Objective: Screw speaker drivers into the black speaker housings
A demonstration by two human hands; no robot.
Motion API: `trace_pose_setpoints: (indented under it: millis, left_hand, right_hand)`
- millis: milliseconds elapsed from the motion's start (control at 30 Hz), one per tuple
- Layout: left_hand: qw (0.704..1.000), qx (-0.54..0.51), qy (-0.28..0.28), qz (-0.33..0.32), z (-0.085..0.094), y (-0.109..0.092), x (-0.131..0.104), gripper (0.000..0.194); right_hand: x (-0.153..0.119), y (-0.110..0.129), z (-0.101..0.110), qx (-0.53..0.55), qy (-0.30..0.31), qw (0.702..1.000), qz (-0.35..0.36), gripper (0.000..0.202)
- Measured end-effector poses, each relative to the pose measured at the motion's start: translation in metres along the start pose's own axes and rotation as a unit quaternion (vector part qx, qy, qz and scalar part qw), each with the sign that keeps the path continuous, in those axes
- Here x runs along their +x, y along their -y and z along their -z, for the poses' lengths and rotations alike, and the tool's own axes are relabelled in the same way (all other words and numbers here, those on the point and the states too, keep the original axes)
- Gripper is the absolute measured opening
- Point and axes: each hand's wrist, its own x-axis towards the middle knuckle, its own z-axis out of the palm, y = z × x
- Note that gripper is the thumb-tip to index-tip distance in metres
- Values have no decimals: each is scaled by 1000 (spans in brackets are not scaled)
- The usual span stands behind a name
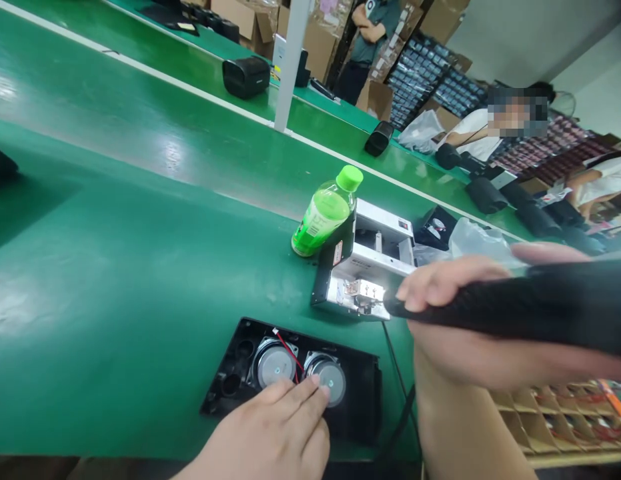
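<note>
My right hand (460, 320) is wrapped round a thick black electric screwdriver (530, 303), blurred by motion. Its front end is at the lit outlet of a black and white screw feeder (385, 257); the bit itself is hard to make out. Below, a black plastic speaker panel (355, 413) lies on the green table with two round speaker drivers (276, 367) in it. My left hand (270, 433) lies on the panel, fingers stretched out, fingertips touching the right driver (331, 383). A thin red wire (289, 350) with a white plug crosses between the drivers.
A green-capped bottle (323, 213) stands against the feeder. Black cables (397, 367) run down beside it. Plastic bags (477, 240) lie behind. A divided cardboard box (555, 427) sits at lower right. Across the bench are a white post (291, 67), black speakers (246, 77) and other people.
</note>
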Motion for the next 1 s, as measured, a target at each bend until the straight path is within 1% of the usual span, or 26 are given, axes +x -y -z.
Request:
trace_pose_setpoints:
  millis: [33, 67, 133, 233, 300, 367, 433, 500, 600, 733, 800, 933, 1000]
  left_hand:
    - [1000, -2, 0, 2, 0, 0, -1, 27]
    - [1000, -5, 1, 4, 2, -1, -1, 26]
    - [1000, -10, 5, 10, 9, 0, -1, 27]
    - [999, -17, 21, 35, 29, 6, 5, 38]
    - [998, -16, 36, 53, 44, 15, 11, 44]
    - [997, -18, 48, 59, 56, 26, 14, 43]
    - [996, -28, 58, 63, 62, 36, 14, 36]
    - [994, -36, 61, 84, 61, 43, 12, 32]
    - [991, -53, 68, 98, 54, 47, 9, 28]
    - [991, -68, 59, 100, 47, 46, 6, 26]
    - [991, -71, 53, 101, 47, 46, 5, 27]
    - [991, -70, 55, 99, 49, 46, 6, 32]
    - [991, -66, 61, 99, 51, 46, 8, 35]
  right_hand:
    - [2, -8, -4, 10, 2, 1000, 19, 60]
    - [3, -15, -8, 16, 6, 1000, 23, 60]
    - [4, -22, -15, 8, -1, 1000, -3, 65]
    - [4, -20, -18, -4, -55, 998, -36, 71]
    - [3, -17, -17, -9, -68, 997, -43, 67]
    - [2, -16, -16, -19, -76, 996, -39, 63]
    - [1, -18, -17, -34, -91, 995, -26, 63]
    - [0, -20, -18, -53, -110, 992, -14, 66]
    - [0, -23, -22, -70, -129, 989, -12, 72]
    - [1, -22, -26, -43, -105, 993, -44, 71]
    - [2, -22, -26, -43, -103, 993, -48, 75]
    - [2, -27, -25, -64, -137, 988, -29, 85]
    - [-2, -27, -23, -52, -125, 990, -49, 85]
